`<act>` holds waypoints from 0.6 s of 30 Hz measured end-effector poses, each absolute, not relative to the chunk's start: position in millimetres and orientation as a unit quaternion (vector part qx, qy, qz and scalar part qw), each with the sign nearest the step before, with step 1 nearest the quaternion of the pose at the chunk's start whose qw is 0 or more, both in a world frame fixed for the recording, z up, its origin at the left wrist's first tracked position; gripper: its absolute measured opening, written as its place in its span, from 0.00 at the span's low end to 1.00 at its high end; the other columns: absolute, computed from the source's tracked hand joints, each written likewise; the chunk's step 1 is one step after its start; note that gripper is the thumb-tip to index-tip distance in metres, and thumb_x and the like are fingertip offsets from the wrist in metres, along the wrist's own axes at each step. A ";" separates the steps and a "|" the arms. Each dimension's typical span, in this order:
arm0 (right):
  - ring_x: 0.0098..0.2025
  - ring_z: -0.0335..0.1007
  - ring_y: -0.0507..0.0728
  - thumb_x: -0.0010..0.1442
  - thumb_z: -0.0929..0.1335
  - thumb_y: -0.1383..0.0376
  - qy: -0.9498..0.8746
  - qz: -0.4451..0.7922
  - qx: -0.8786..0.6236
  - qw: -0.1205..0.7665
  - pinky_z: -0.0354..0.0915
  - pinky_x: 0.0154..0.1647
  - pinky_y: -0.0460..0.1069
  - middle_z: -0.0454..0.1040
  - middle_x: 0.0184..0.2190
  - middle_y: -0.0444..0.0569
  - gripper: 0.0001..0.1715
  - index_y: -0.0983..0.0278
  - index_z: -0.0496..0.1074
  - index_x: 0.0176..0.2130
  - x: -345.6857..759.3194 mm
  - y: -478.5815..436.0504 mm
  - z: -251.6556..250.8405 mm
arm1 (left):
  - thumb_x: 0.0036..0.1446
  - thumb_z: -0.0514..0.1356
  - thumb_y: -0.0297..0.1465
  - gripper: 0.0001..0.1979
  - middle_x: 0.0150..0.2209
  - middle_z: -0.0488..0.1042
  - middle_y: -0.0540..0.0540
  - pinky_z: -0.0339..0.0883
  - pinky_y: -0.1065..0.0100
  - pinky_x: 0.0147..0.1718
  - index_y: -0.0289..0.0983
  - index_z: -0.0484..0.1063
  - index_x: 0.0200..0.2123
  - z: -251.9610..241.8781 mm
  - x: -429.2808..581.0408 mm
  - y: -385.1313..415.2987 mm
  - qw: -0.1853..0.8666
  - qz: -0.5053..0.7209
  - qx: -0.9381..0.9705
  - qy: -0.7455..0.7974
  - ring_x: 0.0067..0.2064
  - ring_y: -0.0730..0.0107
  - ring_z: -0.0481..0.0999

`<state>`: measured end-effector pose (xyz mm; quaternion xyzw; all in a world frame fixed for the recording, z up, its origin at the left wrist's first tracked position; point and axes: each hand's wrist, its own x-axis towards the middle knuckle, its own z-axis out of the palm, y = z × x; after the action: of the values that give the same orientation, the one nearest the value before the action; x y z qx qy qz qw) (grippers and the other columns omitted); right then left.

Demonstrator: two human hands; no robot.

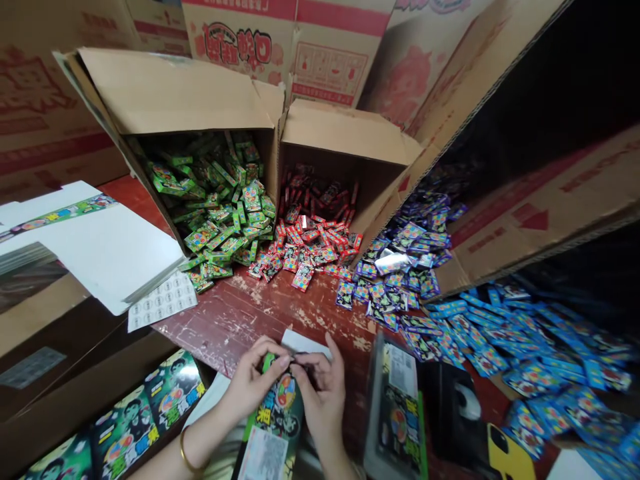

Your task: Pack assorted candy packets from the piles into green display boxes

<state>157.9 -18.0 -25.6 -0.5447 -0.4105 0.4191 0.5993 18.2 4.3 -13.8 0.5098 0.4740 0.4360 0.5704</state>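
A green and black printed box (273, 423) with a white label stands at the bottom centre, close to the body. My left hand (257, 373), with a gold bangle on its wrist, pinches the box's top edge. From the other side my right hand (320, 387) has its thumb and fingers closed on the same top end, its index finger raised. The fingertips of both hands nearly meet there; the detail between them is too small to make out. Behind the hands lies a white sheet (305, 342).
Open cartons spill green packets (225, 220), red packets (310, 247), purple packets (400, 267) and blue packets (540, 340) onto the red table (240, 313). Right of the hands are a clear case (400, 407) and a yellow phone (510, 453). Printed boxes (130, 427) fill a lower-left carton; white card (115, 240) lies left.
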 end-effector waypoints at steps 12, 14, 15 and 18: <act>0.38 0.78 0.61 0.51 0.75 0.62 -0.332 0.560 -0.523 0.550 0.69 0.46 0.59 0.81 0.33 0.51 0.42 0.64 0.54 0.58 174.0 -7.4 6.1 | 0.49 0.66 0.44 0.17 0.23 0.75 0.51 0.63 0.72 0.26 0.35 0.73 0.27 3.8 26.1 14.3 0.629 0.434 0.403 0.503 0.25 0.72 0.71; 0.38 0.78 0.61 0.50 0.76 0.62 -0.301 0.597 -0.513 0.538 0.69 0.46 0.59 0.81 0.33 0.51 0.41 0.64 0.56 0.57 178.2 -5.0 6.2 | 0.49 0.65 0.45 0.17 0.24 0.75 0.51 0.63 0.72 0.26 0.35 0.73 0.28 3.7 26.2 11.9 0.634 0.433 0.405 0.497 0.25 0.72 0.70; 0.38 0.78 0.61 0.48 0.76 0.62 -0.283 0.616 -0.508 0.531 0.68 0.46 0.58 0.81 0.32 0.51 0.41 0.64 0.57 0.56 179.8 -4.0 6.0 | 0.50 0.64 0.45 0.17 0.24 0.75 0.51 0.64 0.72 0.27 0.35 0.73 0.29 2.9 26.1 10.1 0.633 0.433 0.408 0.495 0.25 0.72 0.71; 0.38 0.78 0.61 0.46 0.77 0.61 -0.257 0.630 -0.508 0.528 0.68 0.45 0.57 0.81 0.32 0.51 0.43 0.65 0.59 0.55 180.5 -5.2 4.0 | 0.53 0.62 0.45 0.17 0.26 0.75 0.50 0.65 0.72 0.28 0.35 0.73 0.31 -0.9 25.9 5.3 0.626 0.437 0.417 0.494 0.28 0.70 0.72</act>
<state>180.5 -5.2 4.0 -0.5085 -0.2566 0.6298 0.5281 25.9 5.3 -0.9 0.4175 0.4936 0.4368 0.6256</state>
